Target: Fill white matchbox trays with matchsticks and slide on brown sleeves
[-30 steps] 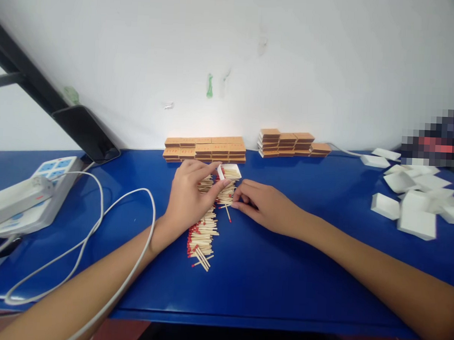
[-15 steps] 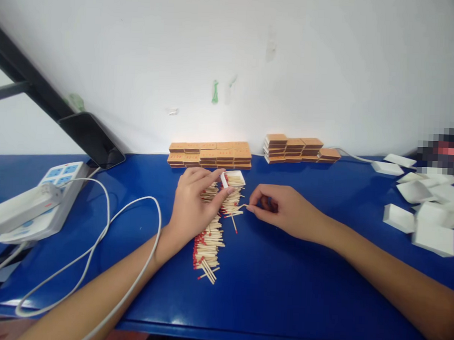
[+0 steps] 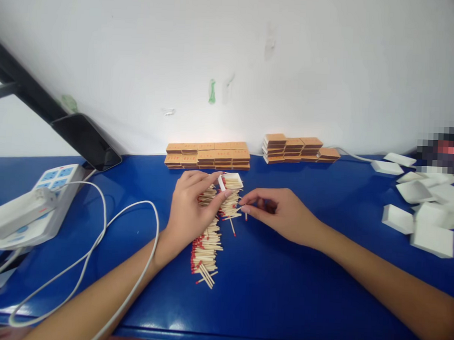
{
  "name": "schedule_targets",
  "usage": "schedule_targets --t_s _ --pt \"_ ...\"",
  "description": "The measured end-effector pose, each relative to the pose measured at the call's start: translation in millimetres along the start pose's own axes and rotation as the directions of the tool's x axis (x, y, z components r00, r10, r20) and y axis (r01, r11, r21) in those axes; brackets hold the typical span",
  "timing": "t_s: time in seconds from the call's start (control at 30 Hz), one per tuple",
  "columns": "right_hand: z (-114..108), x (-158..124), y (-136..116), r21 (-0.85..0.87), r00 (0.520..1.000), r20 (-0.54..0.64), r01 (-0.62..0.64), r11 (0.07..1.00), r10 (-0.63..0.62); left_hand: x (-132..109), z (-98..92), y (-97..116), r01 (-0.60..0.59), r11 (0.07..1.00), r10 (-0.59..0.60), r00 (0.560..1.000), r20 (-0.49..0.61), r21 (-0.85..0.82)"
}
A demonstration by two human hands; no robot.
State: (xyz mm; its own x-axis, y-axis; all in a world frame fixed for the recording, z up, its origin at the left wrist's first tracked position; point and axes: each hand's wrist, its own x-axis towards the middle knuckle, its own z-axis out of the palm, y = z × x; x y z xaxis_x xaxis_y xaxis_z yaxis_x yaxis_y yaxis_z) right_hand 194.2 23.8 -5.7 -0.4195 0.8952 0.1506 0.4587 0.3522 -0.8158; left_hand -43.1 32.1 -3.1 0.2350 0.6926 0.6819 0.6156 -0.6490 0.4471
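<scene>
My left hand (image 3: 195, 203) is closed on the near left end of a small white matchbox tray (image 3: 237, 177), thumb in front and fingers behind. Matches lie inside the tray. Under and in front of this hand spreads a long pile of red-tipped matches (image 3: 206, 247), partly covered by the palm. Just right of the pile, my right hand (image 3: 281, 212) pinches a match between thumb and forefinger. Another match (image 3: 246, 217) shows below those fingertips, its red head toward me. One loose match (image 3: 232, 226) slants out of the pile.
Stacked brown matchboxes (image 3: 208, 155) line the wall, with a second stack (image 3: 293, 149) to their right. White empty trays (image 3: 432, 238) lie heaped at far right. At left are a power strip (image 3: 66, 175), a looping white cable (image 3: 104, 220) and a black phone-like slab (image 3: 86, 140).
My right hand has moved slightly left, closer to the pile and the tray. A match now shows below its fingertips. My left hand keeps its hold on the tray.
</scene>
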Motion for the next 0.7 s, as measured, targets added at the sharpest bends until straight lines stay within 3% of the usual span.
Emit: schedule_targets --t_s 0.07,0.17,0.3,0.7 --pt "3.6 0.4 0.7 0.095 0.998 -0.011 -0.056 0.994 0.057 0.4 -0.4 -0.2 -0.005 1.0 0.005 1.0 -0.011 -0.001" --pt "8.8 2.0 4.7 0.14 0.999 -0.003 -0.039 0.989 0.04 0.8 -0.6 -0.3 -0.014 1.0 0.014 1.0 -0.014 -0.01" --pt "12.2 4.3 12.1 0.038 0.998 -0.036 0.06 0.997 -0.059 1.4 -0.7 -0.3 -0.03 0.999 0.03 0.999 -0.033 -0.013" --pt "5.6 2.2 21.5 -0.262 0.976 0.054 0.216 0.941 -0.209 -0.1 4.1 -5.3 -0.127 0.991 0.129 0.99 -0.053 0.044"
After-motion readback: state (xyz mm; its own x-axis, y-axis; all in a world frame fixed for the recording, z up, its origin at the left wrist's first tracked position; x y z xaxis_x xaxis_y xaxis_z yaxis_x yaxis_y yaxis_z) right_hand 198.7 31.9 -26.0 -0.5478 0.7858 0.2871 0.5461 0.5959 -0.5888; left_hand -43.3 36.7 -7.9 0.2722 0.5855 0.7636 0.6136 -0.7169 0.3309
